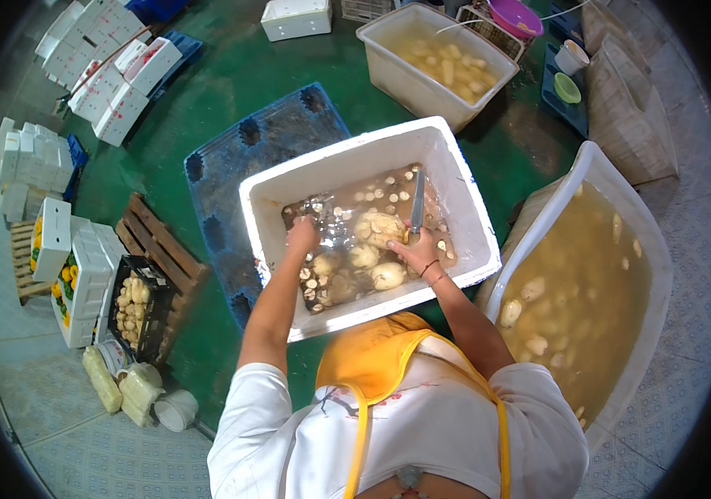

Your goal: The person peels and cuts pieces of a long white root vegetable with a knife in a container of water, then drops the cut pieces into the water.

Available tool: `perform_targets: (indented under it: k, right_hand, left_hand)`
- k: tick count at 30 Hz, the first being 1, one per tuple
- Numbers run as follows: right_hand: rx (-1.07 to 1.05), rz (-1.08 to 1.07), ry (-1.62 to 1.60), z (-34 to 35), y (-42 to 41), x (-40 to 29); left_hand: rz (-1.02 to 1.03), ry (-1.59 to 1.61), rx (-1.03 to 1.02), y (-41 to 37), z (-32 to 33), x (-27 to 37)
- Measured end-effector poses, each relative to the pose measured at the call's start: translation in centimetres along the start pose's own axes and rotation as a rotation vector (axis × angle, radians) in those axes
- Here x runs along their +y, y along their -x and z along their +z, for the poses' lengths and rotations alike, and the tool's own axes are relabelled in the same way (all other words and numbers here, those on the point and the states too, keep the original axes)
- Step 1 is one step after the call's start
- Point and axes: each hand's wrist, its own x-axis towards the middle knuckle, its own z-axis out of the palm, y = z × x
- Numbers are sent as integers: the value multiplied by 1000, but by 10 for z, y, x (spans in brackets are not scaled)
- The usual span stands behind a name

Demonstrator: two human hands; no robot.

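A white foam box (355, 145) stands before me, with shallow murky water in its bottom. My right hand (418, 249) grips a knife (418, 201) whose blade points away from me. Its thumb is beside a large pale lotus root section (380, 229), apparently touching it. Near the box's left inner wall is my left hand (303, 236), low at the water, fingers curled and their tips hidden. Whether it holds something is not visible. Closer to me sit more lotus root pieces (388, 275), partly under water. Small round cut ends (310, 284) are scattered around them.
A blue plastic pallet (224, 181) lies under or behind the box. To my right stands a big white tub (533, 240) of cloudy water and lotus roots; another tub (408, 93) is ahead. Leftward are a wooden pallet (159, 240), a black crate (165, 288) and foam boxes (96, 271).
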Motion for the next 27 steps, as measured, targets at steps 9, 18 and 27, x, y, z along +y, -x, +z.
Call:
perform_targets:
  k: [9, 18, 27]
  right_hand:
    - [176, -171, 386, -6, -15, 23]
    - [232, -350, 293, -13, -3, 16]
    - [-32, -30, -98, -34, -3, 2]
  left_hand:
    - [91, 110, 26, 55, 35, 122]
    - [-42, 638, 125, 45, 49, 101]
    - [-170, -567, -154, 22, 7, 24]
